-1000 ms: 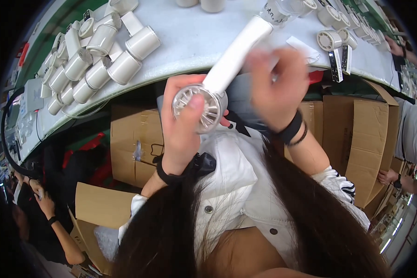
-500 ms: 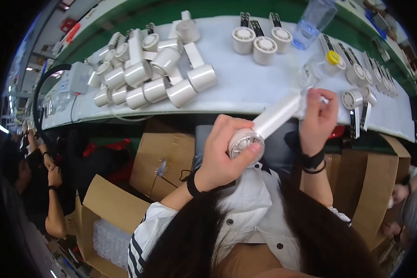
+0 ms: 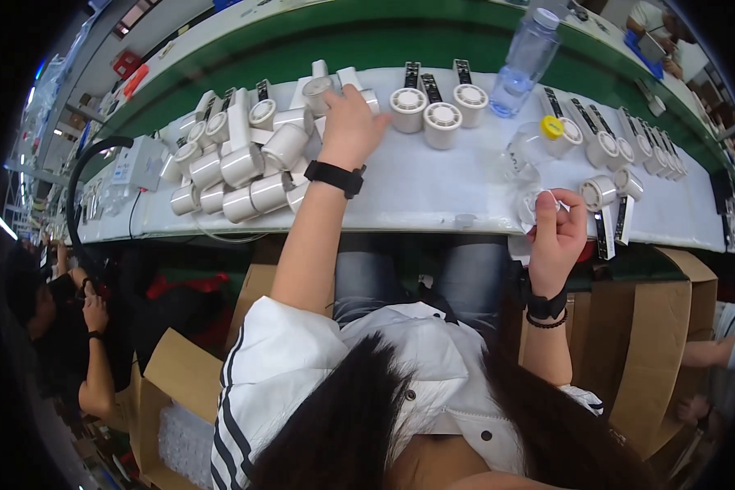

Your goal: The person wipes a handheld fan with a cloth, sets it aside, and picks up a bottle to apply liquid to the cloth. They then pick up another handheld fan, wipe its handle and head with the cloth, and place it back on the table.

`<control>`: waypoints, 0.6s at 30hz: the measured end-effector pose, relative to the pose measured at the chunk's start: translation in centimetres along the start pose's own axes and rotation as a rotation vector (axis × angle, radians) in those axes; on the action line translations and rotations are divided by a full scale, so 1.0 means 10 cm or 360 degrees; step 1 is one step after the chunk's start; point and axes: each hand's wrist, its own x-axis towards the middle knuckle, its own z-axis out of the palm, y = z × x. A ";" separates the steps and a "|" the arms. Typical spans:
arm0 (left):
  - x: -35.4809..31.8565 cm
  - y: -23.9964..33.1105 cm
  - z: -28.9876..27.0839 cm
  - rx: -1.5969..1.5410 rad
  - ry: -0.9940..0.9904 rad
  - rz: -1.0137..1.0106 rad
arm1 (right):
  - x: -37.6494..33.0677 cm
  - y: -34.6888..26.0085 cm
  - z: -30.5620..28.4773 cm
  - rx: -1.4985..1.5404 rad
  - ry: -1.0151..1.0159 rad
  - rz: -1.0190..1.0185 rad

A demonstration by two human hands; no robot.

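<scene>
Reaching forward with my left hand (image 3: 349, 122), I have the palm down on the heap of white cylindrical fan units (image 3: 245, 167), fingers spread over the one at its near edge; whether they have closed round it I cannot tell. My right hand (image 3: 557, 237) is drawn back near the table's front edge, thumb and fingers pinched on a clear plastic bag (image 3: 524, 175) that rises crumpled just beyond my knuckles. The hands are well apart. I judge this the pick-up step: one unit being taken from the heap while the bag waits. The next move would call for a firm hold on a single unit without toppling its neighbours, then bringing it across to the bag's mouth. Beyond my left fingertips stand three upright units (image 3: 434, 110); farther right, a water bottle (image 3: 527, 61) and a row of finished pieces (image 3: 629, 155) on the white table (image 3: 433, 192).
</scene>
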 end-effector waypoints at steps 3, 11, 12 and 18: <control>0.06 -0.02 0.16 0.0206 -0.0395 -0.0107 | 0.01 0.02 -0.15 -0.0017 0.0044 0.0039; 0.24 0.24 0.27 0.0397 0.0099 0.0835 | -0.01 0.15 -0.33 0.0005 0.0039 0.0133; 0.29 0.26 0.28 0.0271 -0.0121 0.0701 | -0.03 0.15 -0.32 0.0020 0.0040 0.0141; -0.01 0.42 -0.04 -0.0184 -0.0206 0.0433 | -0.09 0.18 -0.38 0.0050 0.0088 0.0122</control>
